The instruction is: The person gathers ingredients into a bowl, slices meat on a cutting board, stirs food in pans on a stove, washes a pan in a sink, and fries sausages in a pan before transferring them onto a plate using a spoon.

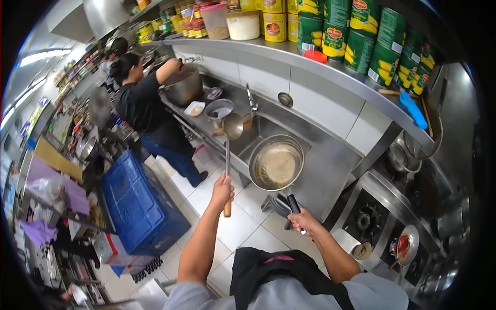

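My left hand (222, 193) is closed around the wooden-ended handle of a long metal ladle (233, 127). The ladle's bowl is raised near the left end of the sink (263, 126). In my right hand (304, 221) is the black handle of a frying pan (276, 162), with the fingers wrapped round it. The pan is held over the sink's front edge and the steel counter. A pale, creamy residue coats its bottom, with brownish bits round the side. Whether the pan touches the sink edge I cannot tell.
Beyond the sink stand a faucet (251, 99), a metal bowl (219, 109) and a large pot (183, 87), where a person in black (146, 98) works. A blue bin (139, 199) is at left. At right, a stove (366, 217) holds a small pan (407, 245) over flame. Cans (335, 40) line the shelf.
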Available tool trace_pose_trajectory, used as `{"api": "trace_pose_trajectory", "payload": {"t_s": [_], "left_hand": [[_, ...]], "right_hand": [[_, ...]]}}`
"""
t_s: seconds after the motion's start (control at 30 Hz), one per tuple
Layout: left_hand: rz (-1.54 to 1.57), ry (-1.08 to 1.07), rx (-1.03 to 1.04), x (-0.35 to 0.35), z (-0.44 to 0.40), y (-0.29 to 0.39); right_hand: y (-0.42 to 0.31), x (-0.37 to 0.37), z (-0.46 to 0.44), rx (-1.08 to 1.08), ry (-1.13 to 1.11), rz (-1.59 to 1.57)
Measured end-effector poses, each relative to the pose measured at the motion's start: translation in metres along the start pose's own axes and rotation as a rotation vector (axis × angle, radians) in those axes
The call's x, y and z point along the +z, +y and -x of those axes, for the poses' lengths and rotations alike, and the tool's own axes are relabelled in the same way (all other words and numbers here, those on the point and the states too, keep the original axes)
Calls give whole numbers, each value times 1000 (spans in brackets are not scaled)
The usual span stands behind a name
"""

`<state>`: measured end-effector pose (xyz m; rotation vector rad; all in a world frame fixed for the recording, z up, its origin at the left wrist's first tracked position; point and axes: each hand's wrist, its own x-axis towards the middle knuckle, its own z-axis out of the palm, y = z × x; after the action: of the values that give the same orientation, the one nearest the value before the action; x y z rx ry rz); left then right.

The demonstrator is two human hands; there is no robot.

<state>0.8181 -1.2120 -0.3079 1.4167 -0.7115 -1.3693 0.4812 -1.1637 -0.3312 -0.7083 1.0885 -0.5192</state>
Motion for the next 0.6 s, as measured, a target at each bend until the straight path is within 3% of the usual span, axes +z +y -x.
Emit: {"api": "trace_pose_trajectory", "payload": {"t_s": [0.13, 0.23, 0.3, 0.33, 0.4, 0.53, 0.6], "left_hand": [[-291, 57, 210, 22, -159, -6], [-519, 63, 355, 32, -217, 10], [-948, 240, 614, 26, -256, -4], [-944, 221, 615, 22, -258, 2], [-1160, 13, 366, 11, -232, 27], [-1333, -208, 321, -29, -205, 56], [-1354, -326, 260, -51, -204, 31]], "right_hand": [[-25, 3, -31, -59, 134, -84], [-43, 20, -52, -16, 226, -130], [-49, 36, -72, 2, 288, -164], [-53, 43, -84, 18, 321, -190], [-57, 54, -109, 36, 345, -243], [-59, 65, -170, 74, 360, -276], [-58, 67, -206, 78, 405, -227]]}}
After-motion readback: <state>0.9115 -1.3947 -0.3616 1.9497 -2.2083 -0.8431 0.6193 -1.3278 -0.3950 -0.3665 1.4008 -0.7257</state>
